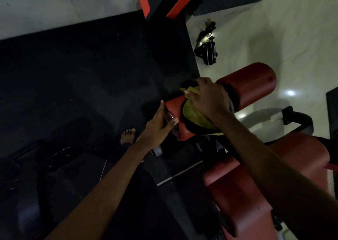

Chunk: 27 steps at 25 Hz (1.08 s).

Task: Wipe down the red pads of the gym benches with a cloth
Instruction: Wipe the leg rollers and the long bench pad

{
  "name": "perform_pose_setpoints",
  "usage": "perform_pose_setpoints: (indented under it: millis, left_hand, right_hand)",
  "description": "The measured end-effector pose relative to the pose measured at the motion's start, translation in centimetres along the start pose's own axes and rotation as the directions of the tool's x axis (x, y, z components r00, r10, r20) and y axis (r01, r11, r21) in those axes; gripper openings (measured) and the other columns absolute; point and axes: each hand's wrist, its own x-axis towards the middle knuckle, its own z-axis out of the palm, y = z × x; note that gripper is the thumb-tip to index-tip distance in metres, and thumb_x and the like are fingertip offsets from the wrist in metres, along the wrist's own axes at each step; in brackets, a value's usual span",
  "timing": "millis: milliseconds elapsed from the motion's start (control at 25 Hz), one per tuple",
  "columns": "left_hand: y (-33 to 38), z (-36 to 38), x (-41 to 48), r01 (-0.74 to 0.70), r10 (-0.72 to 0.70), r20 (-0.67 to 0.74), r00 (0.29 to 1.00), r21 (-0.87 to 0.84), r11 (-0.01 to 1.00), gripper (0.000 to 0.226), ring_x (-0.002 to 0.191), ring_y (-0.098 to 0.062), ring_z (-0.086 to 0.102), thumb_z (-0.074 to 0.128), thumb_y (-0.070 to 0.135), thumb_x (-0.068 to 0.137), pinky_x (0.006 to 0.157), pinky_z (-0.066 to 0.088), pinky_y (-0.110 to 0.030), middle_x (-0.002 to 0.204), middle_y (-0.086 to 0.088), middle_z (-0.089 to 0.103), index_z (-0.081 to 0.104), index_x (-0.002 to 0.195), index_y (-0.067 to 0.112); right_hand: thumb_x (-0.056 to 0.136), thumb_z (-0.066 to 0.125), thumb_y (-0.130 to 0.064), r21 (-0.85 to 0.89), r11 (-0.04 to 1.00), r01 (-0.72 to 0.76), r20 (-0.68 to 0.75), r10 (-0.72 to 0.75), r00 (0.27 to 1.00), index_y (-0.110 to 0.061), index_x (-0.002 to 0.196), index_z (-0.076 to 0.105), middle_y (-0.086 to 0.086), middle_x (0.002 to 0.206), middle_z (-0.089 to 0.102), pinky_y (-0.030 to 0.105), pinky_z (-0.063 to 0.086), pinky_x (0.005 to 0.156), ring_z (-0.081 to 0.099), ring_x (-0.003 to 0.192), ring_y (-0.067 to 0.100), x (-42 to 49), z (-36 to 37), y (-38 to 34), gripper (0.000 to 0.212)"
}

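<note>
Your right hand (208, 100): fingers curled over yellow cloth (193, 112) on red roller pad (173, 108). Your left hand (158, 129): fingers straight, touching pad's end.

Left hand (161, 124) flat with fingers straight, right hand (208, 98) palm down, both arms outstretched

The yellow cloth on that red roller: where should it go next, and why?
Probably slide the yellow cloth toward the bare end of the roller pad. The right hand presses it around the pad's middle, while the red stretch beside the left hand, whose fingers steady that end, is uncovered.
</note>
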Motion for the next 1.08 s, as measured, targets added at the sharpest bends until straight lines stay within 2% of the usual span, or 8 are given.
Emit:
perform_pose_setpoints:
  millis: [80, 360, 520, 600, 680, 800, 920, 1080]
  left_hand:
    - [0.3, -0.8, -0.1, 0.021, -0.021, 0.004, 1.000, -0.020, 1.000, 0.089, 0.142, 0.000, 0.027, 0.053, 0.064, 0.092, 0.119, 0.028, -0.034, 0.162, 0.010, 0.025, 0.005, 0.160, 0.030]
    - [-1.2, -0.9, -0.1, 0.113, -0.135, -0.074, 0.988, -0.241, 0.964, 0.054, 0.130, -0.002, 0.050, 0.056, 0.038, 0.100, 0.105, 0.040, -0.017, 0.143, 0.013, 0.055, 0.036, 0.150, 0.044]
    - [-3.2, -4.9, 1.2, 0.185, -0.227, -0.148, 0.963, -0.254, 0.949, 0.032, 0.115, -0.003, 0.059, 0.049, 0.025, 0.104, 0.100, 0.046, -0.017, 0.125, 0.010, 0.064, 0.061, 0.133, 0.023]
    - [-4.3, -7.8, 1.8, 0.209, -0.249, -0.194, 0.949, -0.204, 0.956, 0.031, 0.108, -0.002, 0.058, 0.048, 0.024, 0.104, 0.091, 0.043, -0.006, 0.120, 0.009, 0.064, 0.062, 0.131, 0.019]
    - [-5.1, -10.1, 2.6, 0.228, -0.255, -0.213, 0.943, -0.141, 0.963, 0.030, 0.106, -0.003, 0.057, 0.048, 0.024, 0.104, 0.086, 0.040, -0.003, 0.122, 0.005, 0.064, 0.062, 0.130, 0.018]
    - [-4.2, -11.4, 4.3, 0.225, -0.242, -0.176, 0.954, -0.113, 0.968, 0.030, 0.113, -0.004, 0.053, 0.046, 0.025, 0.105, 0.083, 0.035, -0.001, 0.128, 0.004, 0.062, 0.062, 0.130, 0.019]
    - [-1.4, -11.3, 6.2, 0.211, -0.220, -0.108, 0.970, -0.090, 0.973, 0.030, 0.114, -0.002, 0.052, 0.044, 0.028, 0.106, 0.077, 0.032, 0.007, 0.125, 0.011, 0.059, 0.062, 0.130, 0.021]
    - [2.1, -9.0, 8.8, 0.137, -0.136, 0.077, 0.988, -0.005, 0.991, 0.031, 0.116, -0.005, 0.056, 0.045, 0.028, 0.106, 0.084, 0.035, 0.005, 0.128, 0.010, 0.062, 0.062, 0.132, 0.024]
  right_hand:
    - [0.095, 0.047, -0.065, 0.018, 0.992, 0.129, 0.072, -0.130, 0.989, -0.015, 0.139, 0.049, 0.011, 0.138, 0.056, 0.043, 0.048, 0.093, 0.062, 0.114, 0.034, 0.0, -0.5, -0.1, 0.067]
    - [0.092, 0.051, -0.066, -0.198, 0.976, -0.087, 0.322, 0.148, 0.935, -0.016, 0.138, 0.052, 0.015, 0.139, 0.056, 0.044, 0.039, 0.102, 0.054, 0.125, 0.037, 6.9, -0.9, -1.9, 0.069]
    - [0.089, 0.057, -0.062, -0.305, 0.952, -0.006, 0.577, 0.190, 0.794, -0.018, 0.128, 0.061, 0.012, 0.132, 0.061, 0.040, 0.045, 0.093, 0.059, 0.120, 0.032, 11.3, 2.0, -4.6, 0.059]
    - [0.074, 0.064, -0.075, -0.294, 0.955, 0.041, 0.742, 0.201, 0.639, -0.029, 0.123, 0.062, 0.008, 0.124, 0.065, 0.034, 0.051, 0.085, 0.065, 0.111, 0.024, 12.8, 6.1, -3.5, 0.067]
    - [0.067, 0.064, -0.081, -0.277, 0.960, 0.029, 0.780, 0.207, 0.590, -0.030, 0.125, 0.061, 0.006, 0.127, 0.064, 0.041, 0.053, 0.094, 0.064, 0.114, 0.025, 12.6, 6.6, -4.4, 0.077]
    - [0.087, 0.053, -0.072, -0.306, 0.951, 0.047, 0.661, 0.177, 0.729, -0.018, 0.130, 0.060, 0.010, 0.135, 0.061, 0.043, 0.043, 0.101, 0.056, 0.125, 0.032, 10.3, 2.0, -8.1, 0.069]
    - [0.088, 0.052, -0.072, -0.119, 0.981, -0.155, 0.357, 0.188, 0.915, -0.021, 0.125, 0.059, 0.007, 0.128, 0.063, 0.045, 0.044, 0.096, 0.057, 0.120, 0.032, 5.7, -0.4, -6.9, 0.063]
    - [0.085, 0.064, -0.067, 0.267, 0.887, -0.377, -0.027, 0.398, 0.917, -0.030, 0.134, 0.057, -0.004, 0.143, 0.057, 0.047, 0.044, 0.107, 0.052, 0.134, 0.019, -2.2, 0.6, -1.5, 0.062]
